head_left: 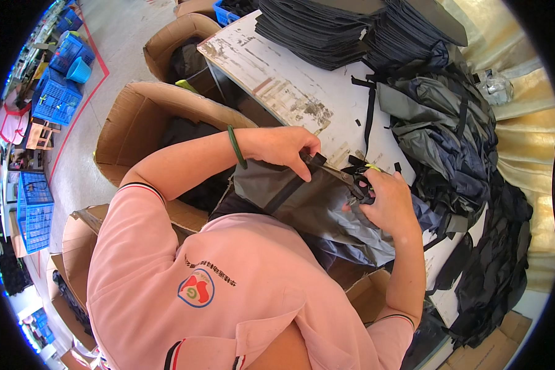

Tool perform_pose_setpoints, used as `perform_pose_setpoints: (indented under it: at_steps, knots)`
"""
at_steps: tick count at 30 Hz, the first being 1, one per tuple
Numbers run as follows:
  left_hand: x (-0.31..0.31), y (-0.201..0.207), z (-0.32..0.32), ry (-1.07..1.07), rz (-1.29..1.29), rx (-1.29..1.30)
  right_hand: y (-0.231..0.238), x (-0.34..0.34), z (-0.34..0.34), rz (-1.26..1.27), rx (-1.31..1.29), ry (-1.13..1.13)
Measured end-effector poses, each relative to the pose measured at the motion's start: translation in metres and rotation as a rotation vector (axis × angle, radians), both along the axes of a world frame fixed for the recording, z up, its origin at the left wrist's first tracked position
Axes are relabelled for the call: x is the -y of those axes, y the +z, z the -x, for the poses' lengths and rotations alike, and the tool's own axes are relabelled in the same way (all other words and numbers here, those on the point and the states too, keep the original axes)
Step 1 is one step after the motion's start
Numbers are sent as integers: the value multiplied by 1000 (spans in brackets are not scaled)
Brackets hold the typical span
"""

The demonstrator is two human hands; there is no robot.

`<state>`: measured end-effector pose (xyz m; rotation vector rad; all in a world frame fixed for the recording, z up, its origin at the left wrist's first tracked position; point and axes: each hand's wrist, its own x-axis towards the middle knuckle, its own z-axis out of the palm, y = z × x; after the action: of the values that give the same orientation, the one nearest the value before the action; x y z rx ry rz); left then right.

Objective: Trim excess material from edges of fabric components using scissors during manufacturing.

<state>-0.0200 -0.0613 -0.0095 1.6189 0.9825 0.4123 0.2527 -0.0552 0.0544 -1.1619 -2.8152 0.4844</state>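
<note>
My right hand (390, 200) grips a pair of scissors (365, 191) by their black handles, the metal blades pointing left toward my other hand. Between thumb and fingers, my left hand (290, 151) pinches a black webbing strap (288, 196) close to the blade tips. That strap runs across a piece of dark grey coated fabric (345, 221), which hangs over the table edge and across my front. Whether the blades touch the strap, I cannot tell. A small yellow-green bit (372, 166) shows beside my right fingers.
The worn white table (290, 102) carries stacks of black sheets (314, 34) at the back and a large heap of grey and black fabric pieces (441, 117) on the right. Open cardboard boxes (126, 132) with dark fabric stand at my left. Farther off are blue crates (57, 102).
</note>
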Motion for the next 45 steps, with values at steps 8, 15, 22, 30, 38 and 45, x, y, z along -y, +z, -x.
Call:
perform_pose_setpoints:
  at_steps: [8, 15, 22, 30, 38, 45]
  knots:
    - [0, 2, 1, -12, 44, 34, -1, -3, -6, -32, 44, 16]
    - [0, 7, -2, -38, 31, 44, 1, 1, -10, -3, 62, -47]
    - [-70, 22, 1, 37, -314, -34, -22, 3, -46, 32, -168, -411]
    - [-179, 8, -2, 121, -461, -220, -49, 31, -81, 82, -239, -577]
    - [-198, -35, 2, 286, -893, -315, -88, 56, -114, 155, -156, -670]
    - [-89, -16, -60, -133, -1135, -67, -101, 60, -129, 90, -161, -652]
